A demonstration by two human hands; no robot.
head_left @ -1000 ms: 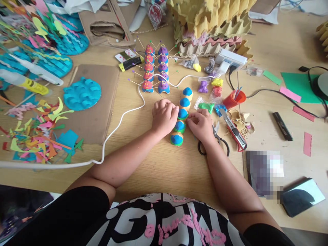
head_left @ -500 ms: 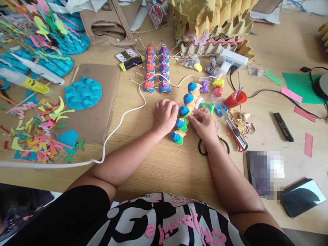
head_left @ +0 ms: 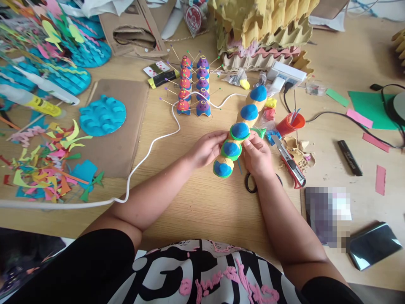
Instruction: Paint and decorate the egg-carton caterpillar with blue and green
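Note:
Between my two hands is an egg-carton strip (head_left: 249, 122), a row of tan cups topped with blue clay. Green clay edges the three cups nearest me. My left hand (head_left: 209, 148) grips the strip's left side, fingers closed on it. On the opposite side my right hand (head_left: 257, 154) pinches it near the middle cup, thumb on top. The strip is tilted, its blue tops turned towards me. Under my right wrist lie black-handled scissors (head_left: 251, 184), partly hidden. Beyond the strip stand finished-looking red cups (head_left: 185, 83) and purple cups (head_left: 203, 86) with faces and pins.
A red utility knife (head_left: 289, 162) and an orange cup (head_left: 290, 122) are to the right. A white cable (head_left: 152, 145) crosses the table from a power strip (head_left: 286, 72). Paper scraps (head_left: 53, 166) and a blue disc (head_left: 103, 115) lie left. Egg trays (head_left: 262, 25) are stacked behind.
The egg-carton strip has been lifted off the table and tipped towards me. My left hand has turned from lying beside it to gripping its side; my right hand has shifted slightly right and down.

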